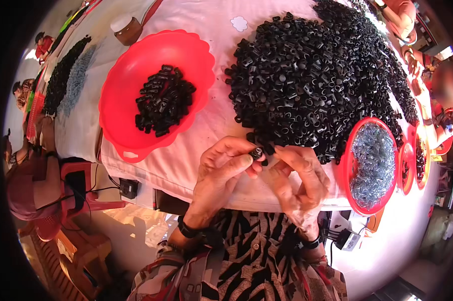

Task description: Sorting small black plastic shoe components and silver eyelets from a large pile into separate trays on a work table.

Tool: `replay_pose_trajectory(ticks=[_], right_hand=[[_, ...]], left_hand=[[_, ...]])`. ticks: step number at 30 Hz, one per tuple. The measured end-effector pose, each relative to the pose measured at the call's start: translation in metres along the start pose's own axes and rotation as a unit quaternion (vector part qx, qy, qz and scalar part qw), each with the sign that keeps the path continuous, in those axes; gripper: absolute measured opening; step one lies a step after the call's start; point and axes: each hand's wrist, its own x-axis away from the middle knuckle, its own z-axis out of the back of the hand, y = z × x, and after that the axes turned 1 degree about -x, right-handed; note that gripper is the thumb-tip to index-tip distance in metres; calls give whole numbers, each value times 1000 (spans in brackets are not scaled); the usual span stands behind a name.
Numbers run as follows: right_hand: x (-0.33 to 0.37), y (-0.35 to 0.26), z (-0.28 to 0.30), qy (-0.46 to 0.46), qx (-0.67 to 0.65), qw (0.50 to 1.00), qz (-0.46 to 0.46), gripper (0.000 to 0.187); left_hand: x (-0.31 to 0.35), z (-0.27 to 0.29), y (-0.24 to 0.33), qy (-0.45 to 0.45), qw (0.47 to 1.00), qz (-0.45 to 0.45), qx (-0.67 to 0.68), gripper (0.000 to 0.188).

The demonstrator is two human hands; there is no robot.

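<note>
At the table's near edge, my left hand pinches a small black plastic cap between thumb and fingers, its round end showing. Close beside it, my right hand has its fingers bent together, their tips by the cap. Whatever those right fingertips hold is too small to make out. Just beyond both hands spreads a large heap of small black plastic caps. On the left, a red scalloped plastic basin holds a smaller pile of black pieces. To the right, a red bowl contains clear bluish small parts.
A pale pink cloth covers the table. A brown jar with a white lid stands at the back left. More red bowls sit at the right, where other people's arms reach in. A red plastic chair stands at left.
</note>
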Motion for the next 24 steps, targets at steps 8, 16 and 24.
replay_pose_trajectory(ticks=[8, 16, 24], right_hand=[[-1, -2, -11, 22, 53, 996, 75, 33], [-4, -5, -10, 35, 95, 987, 125, 33], [-2, 1, -10, 41, 80, 987, 131, 35]], left_hand=[[0, -2, -3, 5, 1000, 10, -18, 17], [0, -3, -4, 9, 1000, 16, -11, 17], [-1, -2, -7, 3, 1000, 2, -24, 16]])
